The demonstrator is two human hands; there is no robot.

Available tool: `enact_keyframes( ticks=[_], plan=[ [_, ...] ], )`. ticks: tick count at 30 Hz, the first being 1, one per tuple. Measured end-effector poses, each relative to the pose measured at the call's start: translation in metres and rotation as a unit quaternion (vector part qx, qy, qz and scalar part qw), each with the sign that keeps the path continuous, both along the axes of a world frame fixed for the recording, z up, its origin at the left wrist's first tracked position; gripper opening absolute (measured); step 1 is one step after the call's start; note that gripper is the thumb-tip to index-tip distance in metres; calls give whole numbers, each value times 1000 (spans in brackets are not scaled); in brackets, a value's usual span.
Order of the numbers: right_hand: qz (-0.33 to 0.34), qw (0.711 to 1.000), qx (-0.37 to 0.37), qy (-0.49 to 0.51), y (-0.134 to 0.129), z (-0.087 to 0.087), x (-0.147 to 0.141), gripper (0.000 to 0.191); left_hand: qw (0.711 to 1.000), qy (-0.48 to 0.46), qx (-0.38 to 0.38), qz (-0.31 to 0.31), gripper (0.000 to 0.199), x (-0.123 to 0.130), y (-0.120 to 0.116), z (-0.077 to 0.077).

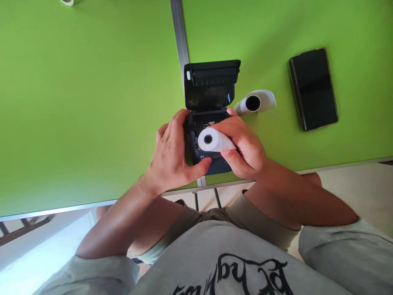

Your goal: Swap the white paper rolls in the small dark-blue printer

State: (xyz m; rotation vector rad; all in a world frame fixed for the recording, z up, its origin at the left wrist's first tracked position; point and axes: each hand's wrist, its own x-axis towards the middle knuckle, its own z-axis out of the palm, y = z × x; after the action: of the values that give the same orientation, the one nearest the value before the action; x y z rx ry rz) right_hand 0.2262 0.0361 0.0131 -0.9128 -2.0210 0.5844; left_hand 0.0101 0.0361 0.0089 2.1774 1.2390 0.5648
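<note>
A small black printer [196,127] lies on the green table with its lid [211,86] raised, its inner compartment facing up. My left hand [175,155] is wrapped round the printer's left side, the thumb over its front edge. A white paper roll [208,139] with a dark core is pinched in my right hand [245,145], tilted above the open compartment. Behind that hand, another white roll [253,103] stands on the table with a loose paper end curling to the right.
A dark phone-like device [316,90] lies on the green table [92,102] at the right. A metal seam [181,37] runs behind the printer between two table panels. Part of a white object [67,2] shows at the top left edge.
</note>
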Motion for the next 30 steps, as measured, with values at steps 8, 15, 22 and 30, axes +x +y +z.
enact_keyframes(
  ticks=[8,15,22,30],
  plan=[
    [13,1000,7,11,0,0,1,30,999,-6,-22,-34,91,-5,0,4],
    [-11,999,-44,29,-7,4,-5,30,997,-15,-36,-67,92,-11,2,2],
    [-10,998,-49,45,-11,5,-5,32,997,-28,-31,-61,89,-9,2,2],
    [-46,997,-15,65,1,6,4,28,999,-23,-40,-28,86,-6,-1,9]
  ],
)
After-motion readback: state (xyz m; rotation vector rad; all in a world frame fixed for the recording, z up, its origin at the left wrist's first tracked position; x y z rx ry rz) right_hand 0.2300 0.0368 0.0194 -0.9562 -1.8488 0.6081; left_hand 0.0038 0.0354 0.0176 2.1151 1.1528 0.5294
